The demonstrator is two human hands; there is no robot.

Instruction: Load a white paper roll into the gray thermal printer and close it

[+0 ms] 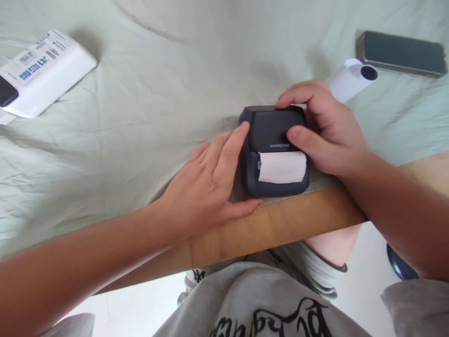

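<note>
A small dark blue-grey label printer [271, 133] sits near the table's front edge, with a white paper roll [282, 167] showing in its front slot. My left hand [210, 182] rests against its left side, fingers together and laid flat, thumb along its lower edge. My right hand [324, 128] wraps over the printer's top and right side, fingers curled on the far edge and thumb pressing on the lid.
A pale wrinkled cloth [157, 93] covers the table, whose wooden edge [273, 224] shows in front. A white box [38, 70] with blue print lies far left. A white paper roll [351, 77] and a dark phone [401, 54] lie far right.
</note>
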